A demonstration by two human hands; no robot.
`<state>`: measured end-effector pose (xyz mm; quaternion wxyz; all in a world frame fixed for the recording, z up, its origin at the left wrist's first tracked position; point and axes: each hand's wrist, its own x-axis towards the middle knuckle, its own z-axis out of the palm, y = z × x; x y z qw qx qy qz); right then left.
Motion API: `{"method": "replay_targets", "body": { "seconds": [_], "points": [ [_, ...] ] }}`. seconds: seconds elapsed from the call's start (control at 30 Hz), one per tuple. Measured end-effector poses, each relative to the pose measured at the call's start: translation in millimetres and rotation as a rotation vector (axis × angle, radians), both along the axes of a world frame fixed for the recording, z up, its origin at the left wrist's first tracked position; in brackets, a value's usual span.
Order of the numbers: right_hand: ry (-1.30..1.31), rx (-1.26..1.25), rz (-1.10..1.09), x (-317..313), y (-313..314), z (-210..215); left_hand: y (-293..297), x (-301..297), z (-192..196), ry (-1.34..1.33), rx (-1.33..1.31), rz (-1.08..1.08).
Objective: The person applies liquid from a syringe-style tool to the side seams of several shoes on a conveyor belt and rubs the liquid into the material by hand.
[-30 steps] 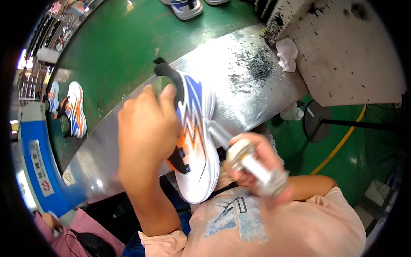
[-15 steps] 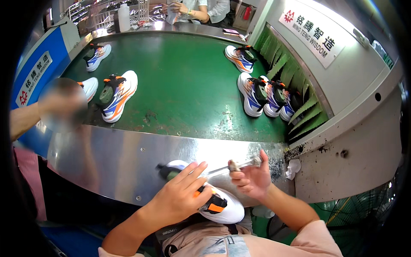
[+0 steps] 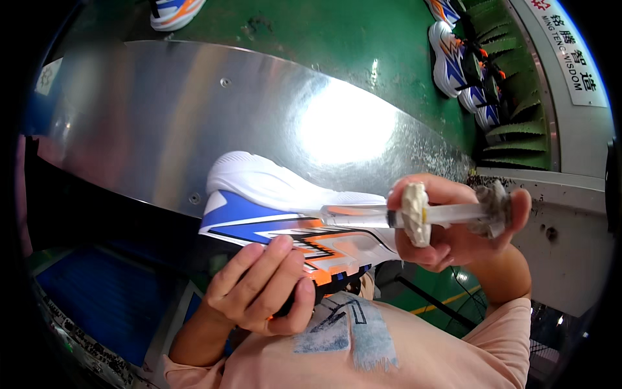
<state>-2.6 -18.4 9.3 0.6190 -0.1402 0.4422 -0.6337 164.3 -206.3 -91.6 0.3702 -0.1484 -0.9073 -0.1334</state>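
Observation:
A white running shoe (image 3: 285, 194) with blue and orange markings lies tilted on its side close to my body, its white sole toward the metal ledge. My left hand (image 3: 265, 285) grips it from the near side, fingers over the upper and part of the grip hidden. In my right hand (image 3: 463, 243) is a clear syringe (image 3: 359, 216), its flange and plunger end wrapped in pale and grey material. The thumb is at the plunger end and the fingers are around the flange. The syringe's front end lies along the shoe's side near the sole; whether it touches cannot be seen.
Beyond the shoe runs a shiny metal ledge (image 3: 149, 129), then a green conveyor belt (image 3: 337, 39). Several similar shoes (image 3: 447, 61) stand at its right beside a green strip curtain (image 3: 525, 126). Another shoe (image 3: 175, 16) shows at the upper left.
The view has come down closer to my hands. The shoe has turned so its side faces up, and the syringe has moved from above it to along its side.

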Motion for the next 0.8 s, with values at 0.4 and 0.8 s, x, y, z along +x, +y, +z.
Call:
{"method": "replay_targets", "body": {
  "seconds": [0.4, 0.8],
  "points": [
    [0.070, 0.198, -0.293, 40.1, 56.4, 17.6, -15.1, 15.0, -2.8, -0.047, -0.088, 0.028],
    [-0.010, -0.176, -0.652, 82.8, 119.9, -46.7, -35.5, 3.4, 20.9, -0.186, -0.204, 0.043]
  ]
}}
